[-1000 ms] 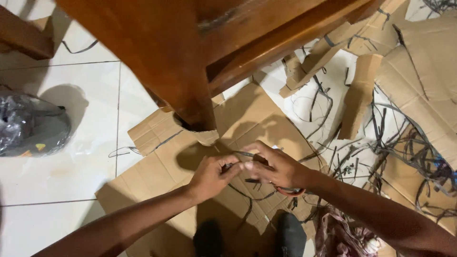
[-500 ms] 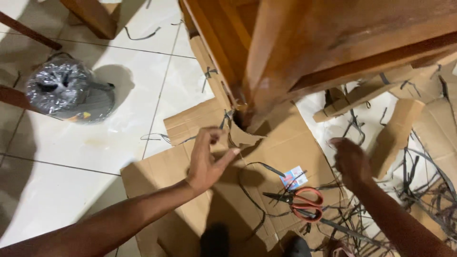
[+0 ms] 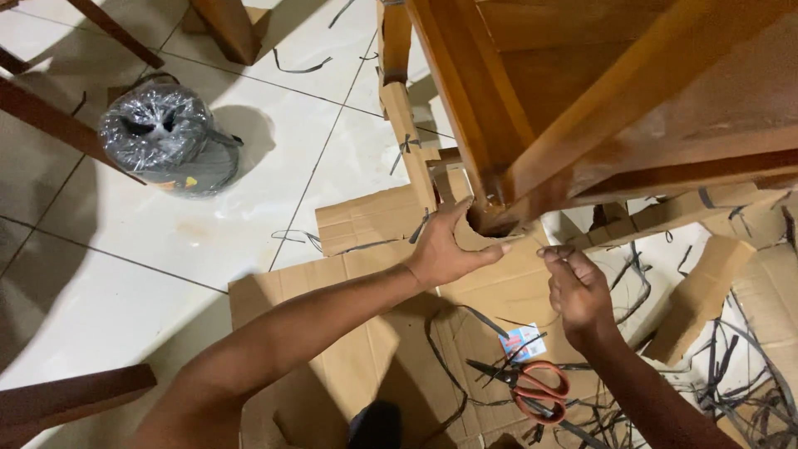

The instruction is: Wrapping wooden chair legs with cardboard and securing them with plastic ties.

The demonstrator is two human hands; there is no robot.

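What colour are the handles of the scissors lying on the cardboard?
Orange-red; the scissors show best in the head view, lower right of centre.

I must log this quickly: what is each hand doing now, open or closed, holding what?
Left hand: open, pressing the cardboard flap at the wooden leg.
Right hand: fingers pinched together; held thing cannot be told.

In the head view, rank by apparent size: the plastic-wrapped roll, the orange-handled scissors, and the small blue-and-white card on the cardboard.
1. Grey plastic-wrapped roll on the white tiles: clearly largest.
2. Orange-handled scissors on the cardboard: smaller, though nearer the camera.
3. Small blue-and-white card beside the scissors: smallest.
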